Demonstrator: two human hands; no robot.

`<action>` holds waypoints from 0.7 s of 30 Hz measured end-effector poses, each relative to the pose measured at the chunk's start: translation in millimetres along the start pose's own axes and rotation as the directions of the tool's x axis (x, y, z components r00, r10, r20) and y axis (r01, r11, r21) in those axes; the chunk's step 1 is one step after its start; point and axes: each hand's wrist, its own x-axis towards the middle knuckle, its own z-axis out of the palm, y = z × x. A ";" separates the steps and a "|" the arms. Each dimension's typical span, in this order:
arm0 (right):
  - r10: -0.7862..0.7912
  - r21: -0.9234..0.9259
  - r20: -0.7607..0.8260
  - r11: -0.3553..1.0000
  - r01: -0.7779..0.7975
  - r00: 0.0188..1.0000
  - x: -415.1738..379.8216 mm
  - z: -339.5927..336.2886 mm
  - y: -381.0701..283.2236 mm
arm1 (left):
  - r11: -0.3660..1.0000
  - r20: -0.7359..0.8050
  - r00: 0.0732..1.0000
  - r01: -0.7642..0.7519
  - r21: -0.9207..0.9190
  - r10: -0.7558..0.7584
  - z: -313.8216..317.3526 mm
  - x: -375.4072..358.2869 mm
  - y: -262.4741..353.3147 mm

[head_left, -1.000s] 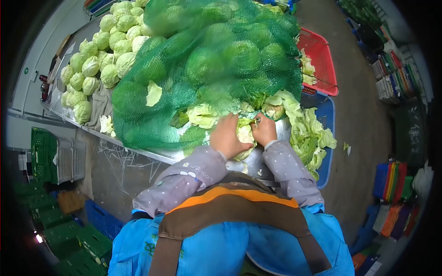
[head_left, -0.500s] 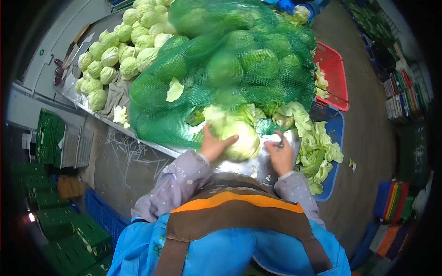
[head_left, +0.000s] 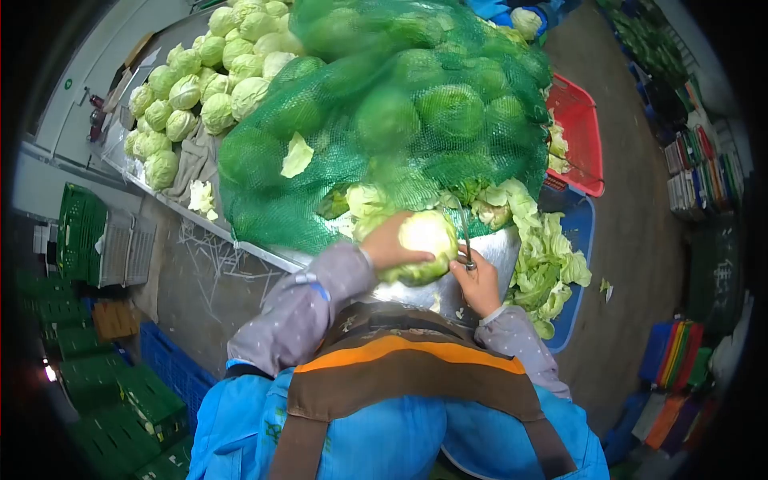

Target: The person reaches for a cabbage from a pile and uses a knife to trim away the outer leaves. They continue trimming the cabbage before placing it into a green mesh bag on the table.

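Note:
A pale green cabbage [head_left: 429, 242] is in my left hand [head_left: 390, 243], its whitish side turned up. My left fingers wrap round its left side. Close at the cabbage's right edge, my right hand [head_left: 478, 282] grips a knife [head_left: 466, 232] with a thin blade pointing away from me. Loose outer leaves [head_left: 366, 202] lie just beyond the cabbage, against a green mesh sack [head_left: 268, 212] full of cabbages. Below my hands shows the shiny metal tabletop [head_left: 494, 250].
Trimmed cabbages [head_left: 184, 92] are heaped at the far left beside a grey cloth [head_left: 194, 164]. To the right stand a blue crate [head_left: 586, 228] heaped with leaves and a red crate [head_left: 590, 132]. Another person's blue glove [head_left: 500, 12] shows at the top. Green crates [head_left: 152, 400] are stacked lower left.
My left hand has moved right and turned the cabbage, bringing its whitish side up. My right hand has moved in to the cabbage, and the knife blade now points away from me.

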 end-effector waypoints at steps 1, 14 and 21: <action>0.084 -0.153 0.054 0.985 -0.075 0.995 -7.0 -9.5 -7.7 | 1.000 0.020 1.000 0.003 0.000 -0.003 10.1 -7.9 10.2; -0.010 -0.703 0.009 0.711 0.013 1.000 -9.2 -20.3 -38.1 | 0.937 -0.055 0.998 0.057 0.344 -0.040 39.4 3.5 66.0; 0.036 -0.437 -0.154 0.894 -0.100 0.987 1.7 -20.6 -43.5 | 0.969 -0.063 0.998 0.016 0.248 0.000 41.6 0.4 72.1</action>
